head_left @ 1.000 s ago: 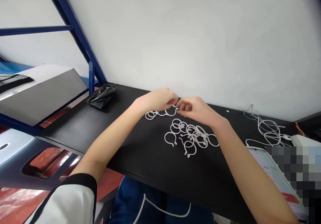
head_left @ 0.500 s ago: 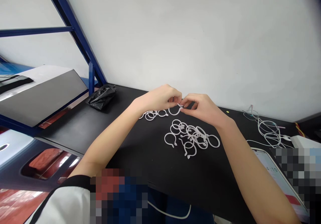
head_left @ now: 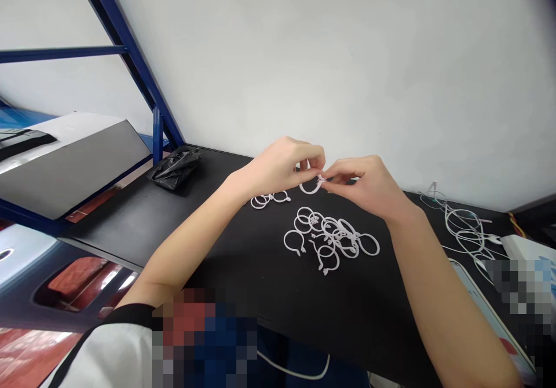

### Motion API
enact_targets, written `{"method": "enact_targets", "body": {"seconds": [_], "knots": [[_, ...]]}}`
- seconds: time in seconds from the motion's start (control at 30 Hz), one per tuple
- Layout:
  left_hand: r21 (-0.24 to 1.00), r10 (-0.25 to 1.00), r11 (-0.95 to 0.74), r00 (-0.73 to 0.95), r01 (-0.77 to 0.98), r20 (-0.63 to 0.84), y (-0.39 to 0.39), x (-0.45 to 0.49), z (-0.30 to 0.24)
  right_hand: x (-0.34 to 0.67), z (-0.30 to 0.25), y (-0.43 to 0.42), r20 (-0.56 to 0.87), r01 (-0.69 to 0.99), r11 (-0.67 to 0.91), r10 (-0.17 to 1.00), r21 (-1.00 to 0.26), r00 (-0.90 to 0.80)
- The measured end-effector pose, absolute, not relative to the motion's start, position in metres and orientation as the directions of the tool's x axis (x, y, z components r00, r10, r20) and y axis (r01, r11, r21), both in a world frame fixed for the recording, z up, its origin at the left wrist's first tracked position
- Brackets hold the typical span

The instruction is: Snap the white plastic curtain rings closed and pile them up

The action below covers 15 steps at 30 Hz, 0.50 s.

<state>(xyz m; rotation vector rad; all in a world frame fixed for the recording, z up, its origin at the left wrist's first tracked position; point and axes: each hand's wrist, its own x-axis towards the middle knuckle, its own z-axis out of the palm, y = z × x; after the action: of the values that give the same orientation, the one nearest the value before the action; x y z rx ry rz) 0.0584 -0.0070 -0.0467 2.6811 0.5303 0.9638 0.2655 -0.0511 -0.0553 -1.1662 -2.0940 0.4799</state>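
- Left hand (head_left: 282, 167): fingers curled in, thumb and fingertips pinching one side of a white plastic ring (head_left: 311, 189), hand mostly closed.
- Right hand (head_left: 365, 186): partly closed, thumb and forefinger pinching the ring near its end, right up against the left hand's fingers.
- Ring: held in the air between both hands, just above the black tabletop (head_left: 269, 313), not touching it; curved part hangs below the fingers, ends hidden by the fingertips.
- Forearms: both reach forward over the tabletop, angled in toward each other.
- Sleeve: white with black trim (head_left: 102, 356), on the left arm, at the bottom of the view.
- White cord (head_left: 295, 373): hangs below the tabletop's near edge, over dark blue clothing.
- Pile of white plastic rings (head_left: 332, 240): loose and overlapping on the tabletop, just below both hands, some linked or tangled.
- Small group of rings (head_left: 266, 199): on the tabletop under the left hand, just beside the pile.
- Phone (head_left: 482, 307): on the right of the tabletop, partly blurred out.
- White cables (head_left: 467, 231): tangled near the back right of the tabletop.
- White box (head_left: 519, 248): at the right end, partly blurred.
- Black plastic bag (head_left: 175, 168): crumpled at the back left of the tabletop.
- Grey panel (head_left: 73, 174): tilted, left of the tabletop.
- Blue metal frame (head_left: 125, 46): behind the panel, against the white wall (head_left: 347, 58).
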Motion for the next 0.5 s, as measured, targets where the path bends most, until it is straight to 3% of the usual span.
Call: {"method": "enact_targets", "body": {"seconds": [0.17,0.4,0.5], "knots": [[0.306,0.356,-0.933,0.625,0.191,0.695,-0.016,0.061,-0.045,0.265,-0.040,-0.065,0.492,0.586,0.607,0.789,-0.537,-0.367],[-0.006,0.150,-0.969,0.615,0.245,0.774,-0.026,0.067,-0.049,0.263,-0.030,-0.078,0.635,0.572,0.693,0.689,-0.438,-0.349],[-0.042,0.119,-0.967,0.596,0.250,0.794,-0.026,0.068,-0.050,0.268,-0.027,-0.082,0.671,0.577,0.704,0.665,-0.415,-0.328]]}}
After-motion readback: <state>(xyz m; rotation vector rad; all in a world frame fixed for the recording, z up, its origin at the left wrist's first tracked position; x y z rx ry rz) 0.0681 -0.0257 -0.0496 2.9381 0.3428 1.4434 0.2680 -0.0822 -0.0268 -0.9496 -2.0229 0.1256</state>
